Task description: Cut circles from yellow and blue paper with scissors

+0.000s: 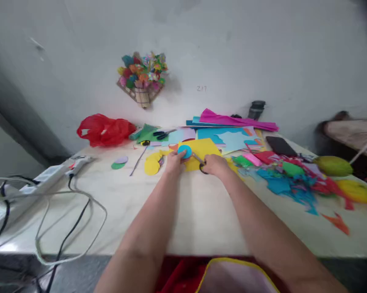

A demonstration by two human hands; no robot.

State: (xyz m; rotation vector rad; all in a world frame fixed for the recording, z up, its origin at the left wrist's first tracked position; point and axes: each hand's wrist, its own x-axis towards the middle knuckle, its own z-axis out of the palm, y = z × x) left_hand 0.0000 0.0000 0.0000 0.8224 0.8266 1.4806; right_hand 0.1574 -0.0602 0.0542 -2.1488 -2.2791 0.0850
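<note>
Between the fingers of my left hand (173,163) is a blue paper circle (185,151), held over a yellow sheet (203,145). My right hand (216,164) grips a pair of scissors (198,159) by the dark handles, the blades pointing left toward the circle's edge. Whether the blades touch the paper is too blurred to tell. Several yellow paper circles (152,164) lie just left of my left hand. Further left, a green circle (118,166) sits partly under a lilac circle (121,159).
Paper scraps (281,181) spread across the right, near a dark phone (281,145) and a yellow-green fruit (332,165). A red plastic bag (106,130) and a second pair of scissors (163,134) lie at the back. Cables (91,195) and a power strip (45,175) occupy the left.
</note>
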